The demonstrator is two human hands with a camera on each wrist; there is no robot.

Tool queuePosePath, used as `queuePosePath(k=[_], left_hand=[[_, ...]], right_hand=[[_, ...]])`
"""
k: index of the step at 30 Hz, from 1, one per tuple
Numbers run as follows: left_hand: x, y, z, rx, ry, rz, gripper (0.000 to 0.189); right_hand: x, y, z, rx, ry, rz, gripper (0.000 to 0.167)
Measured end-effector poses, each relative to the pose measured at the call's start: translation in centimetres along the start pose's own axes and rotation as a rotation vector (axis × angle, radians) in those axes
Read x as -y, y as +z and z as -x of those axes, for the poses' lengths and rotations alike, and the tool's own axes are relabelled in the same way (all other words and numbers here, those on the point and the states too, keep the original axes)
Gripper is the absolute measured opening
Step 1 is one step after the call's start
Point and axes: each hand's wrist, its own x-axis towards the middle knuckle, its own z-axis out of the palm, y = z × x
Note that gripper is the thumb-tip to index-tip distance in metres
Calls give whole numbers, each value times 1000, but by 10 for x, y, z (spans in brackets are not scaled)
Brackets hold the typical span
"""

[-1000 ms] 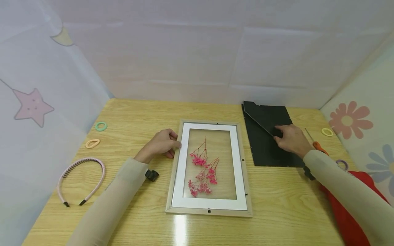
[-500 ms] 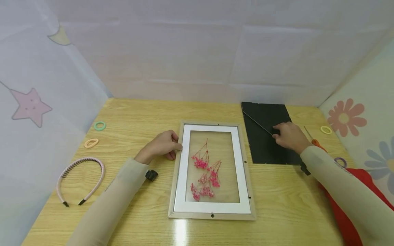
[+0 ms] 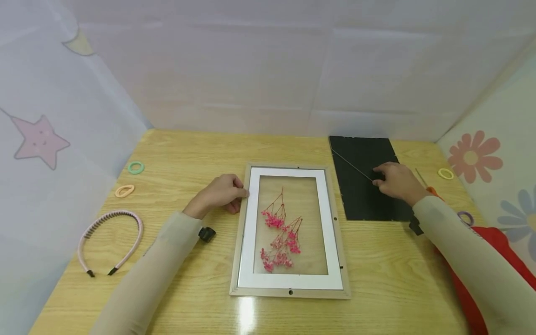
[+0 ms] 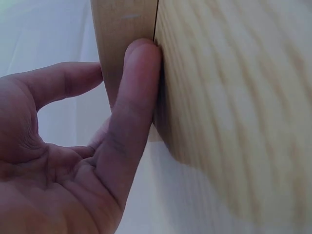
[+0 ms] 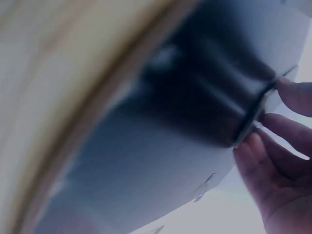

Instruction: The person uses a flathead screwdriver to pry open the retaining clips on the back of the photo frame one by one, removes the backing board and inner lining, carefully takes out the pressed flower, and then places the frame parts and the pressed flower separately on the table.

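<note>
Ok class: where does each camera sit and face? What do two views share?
Head: worn there, facing forward and down at frame and black board; left hand, right hand, sleeves show.
Left wrist: worn there, facing frame's edge; left hand shows.
Right wrist: worn there, facing black board; right hand shows.
Head and left wrist share the left hand.

- I have the left arm (image 3: 157,265) angled forward and inward, the left hand (image 3: 222,191) holding, palm side toward its wrist camera.
- My right arm (image 3: 473,260) mirrors it, the right hand (image 3: 395,181) pinching.

The frame (image 3: 268,292) looks wooden, the table (image 3: 188,158) glossy wood-grain, the black panel (image 3: 368,204) smooth
</note>
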Motion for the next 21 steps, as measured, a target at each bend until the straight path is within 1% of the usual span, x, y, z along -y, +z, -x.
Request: queuePosePath(k=[2, 3, 5, 7, 8, 10, 12, 15, 18, 21], left_hand=[[0, 1, 1, -6, -5, 4, 28], [-1, 1, 1, -8, -7, 7, 28], [-1, 0, 2, -13, -8, 6, 27], [-1, 0, 2, -16, -12, 8, 27], [-1, 0, 2, -16, -13, 9, 28], [-2, 0, 2, -16, -14, 13, 28], [-2, 1, 2, -12, -12, 18, 29], [-2, 3, 1, -5, -3, 24, 28], [-1, 6, 0, -3, 6, 29, 28], [-1, 7, 0, -5, 5, 31, 27]], right_hand=[[4, -1, 1, -39, -12, -19, 42], [8, -2, 1, -72, -19, -37, 41], [21, -3, 0, -157, -34, -107, 36], [40, -6, -3, -241, -59, -195, 30], [53, -8, -4, -262, -70, -245, 28], [81, -12, -7, -269, -96, -342, 24], [108, -16, -10, -229, -124, -410, 21], [141, -16, -14, -120, -153, -492, 19], [164, -11, -21, -3, -195, -541, 19], [181, -4, -30, 89, -269, -551, 19]])
